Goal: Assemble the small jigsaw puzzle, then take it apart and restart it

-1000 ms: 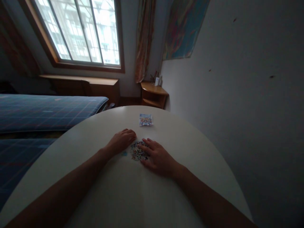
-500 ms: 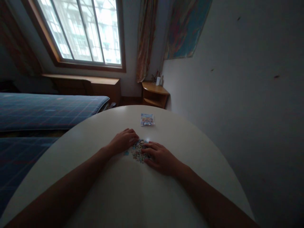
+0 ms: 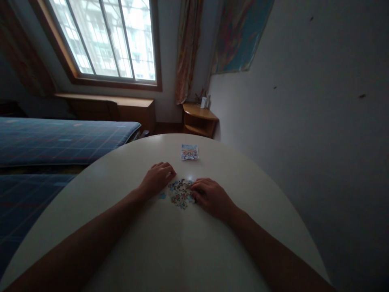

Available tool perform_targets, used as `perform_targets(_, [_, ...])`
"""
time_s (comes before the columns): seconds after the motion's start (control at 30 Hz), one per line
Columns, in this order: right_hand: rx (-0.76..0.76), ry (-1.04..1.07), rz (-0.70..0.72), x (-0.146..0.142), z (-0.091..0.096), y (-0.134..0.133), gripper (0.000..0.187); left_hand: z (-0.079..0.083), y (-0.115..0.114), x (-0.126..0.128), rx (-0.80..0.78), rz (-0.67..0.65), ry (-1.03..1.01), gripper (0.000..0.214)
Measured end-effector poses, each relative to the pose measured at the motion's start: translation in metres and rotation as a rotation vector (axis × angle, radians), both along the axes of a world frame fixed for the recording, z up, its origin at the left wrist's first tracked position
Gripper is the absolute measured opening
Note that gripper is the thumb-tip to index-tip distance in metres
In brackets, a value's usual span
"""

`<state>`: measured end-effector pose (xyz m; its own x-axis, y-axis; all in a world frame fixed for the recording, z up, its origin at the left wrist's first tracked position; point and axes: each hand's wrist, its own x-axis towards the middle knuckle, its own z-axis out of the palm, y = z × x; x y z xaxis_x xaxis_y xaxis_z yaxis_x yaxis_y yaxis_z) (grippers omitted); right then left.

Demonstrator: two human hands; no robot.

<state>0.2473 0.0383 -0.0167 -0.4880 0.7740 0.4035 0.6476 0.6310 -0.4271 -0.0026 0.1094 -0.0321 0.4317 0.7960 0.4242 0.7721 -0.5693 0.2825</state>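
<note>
A small heap of jigsaw puzzle pieces point(image 3: 181, 194) in mixed colours lies on a white round table point(image 3: 182, 251). My left hand point(image 3: 158, 177) rests at the heap's upper left edge, its fingers curled together and the tips turned down. My right hand point(image 3: 211, 196) is at the right edge of the heap, with thumb and fingers drawn together beside the pieces. Whatever either hand holds, if anything, is hidden. Just left of the heap, below my left hand, lies a light blue piece or cluster point(image 3: 162, 196).
A small printed picture packet point(image 3: 189, 152) lies beyond the heap. Left of the table is a bed with a blue plaid mattress point(image 3: 60, 140). A wooden corner shelf point(image 3: 200, 111) stands past the far edge, and a white wall point(image 3: 288, 134) runs along the right.
My right hand has drawn back rightwards off the heap, its spread fingers now closed together, uncovering more pieces. My left hand has shifted slightly left, away from the heap.
</note>
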Motion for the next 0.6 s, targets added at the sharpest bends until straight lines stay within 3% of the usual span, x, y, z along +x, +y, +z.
perform_targets(0.2, [-0.004, 0.073, -0.089, 0.002, -0.001, 0.004, 0.015, 0.002, -0.005, 0.004, 0.015, -0.003, -0.006, 0.021])
perform_targets(0.43, [-0.116, 0.177, -0.283, 0.010, -0.001, 0.012, 0.007, 0.008, -0.021, 0.017, -0.007, -0.279, -0.047, 0.022])
perform_targets(0.6, [-0.147, 0.270, -0.404, 0.015, -0.003, 0.017, 0.016, 0.010, -0.027, 0.022, -0.051, -0.337, 0.003, 0.019])
